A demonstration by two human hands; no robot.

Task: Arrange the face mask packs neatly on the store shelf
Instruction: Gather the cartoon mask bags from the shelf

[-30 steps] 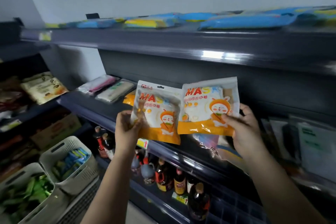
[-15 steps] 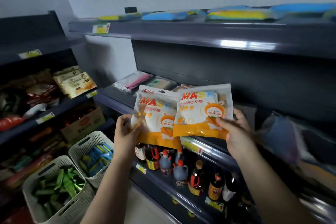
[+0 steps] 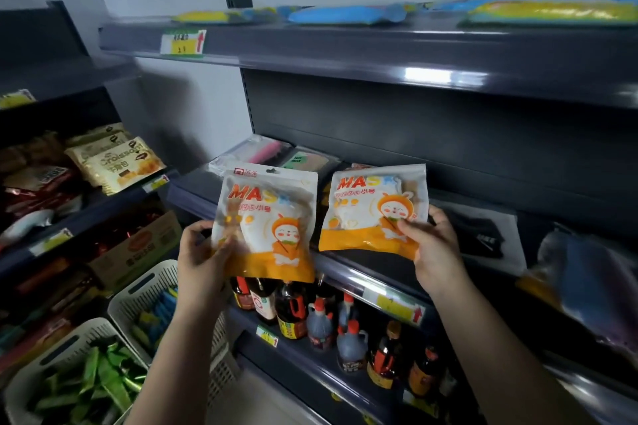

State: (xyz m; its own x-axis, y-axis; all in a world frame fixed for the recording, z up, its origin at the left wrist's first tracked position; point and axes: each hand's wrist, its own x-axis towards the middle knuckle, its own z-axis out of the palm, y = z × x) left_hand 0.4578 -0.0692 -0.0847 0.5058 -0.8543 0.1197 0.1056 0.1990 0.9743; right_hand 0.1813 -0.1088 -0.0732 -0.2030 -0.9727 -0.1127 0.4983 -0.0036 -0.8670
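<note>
I hold two orange-and-white face mask packs upright in front of the middle shelf (image 3: 359, 272). My left hand (image 3: 202, 252) grips the left mask pack (image 3: 267, 217) by its lower left corner. My right hand (image 3: 431, 248) pinches the right mask pack (image 3: 369, 207) at its lower right corner, thumb on the front. The two packs sit side by side with a small gap between them. Behind them on the shelf lie a pink-striped pack (image 3: 255, 152) and a green-labelled mask pack (image 3: 307, 162). A black mask pack (image 3: 480, 235) lies flat to the right.
Blue and yellow flat packs (image 3: 345, 14) lie on the top shelf. Sauce bottles (image 3: 321, 317) fill the shelf below. White baskets (image 3: 145, 293) of green and blue items stand at lower left. Snack bags (image 3: 117, 162) sit on the left shelving. A blurred blue bag (image 3: 587, 272) lies at right.
The view has swung right and closer to the shelf. The two packs overlapped before and are now apart, the right one nearer the shelf. Both hands keep their hold.
</note>
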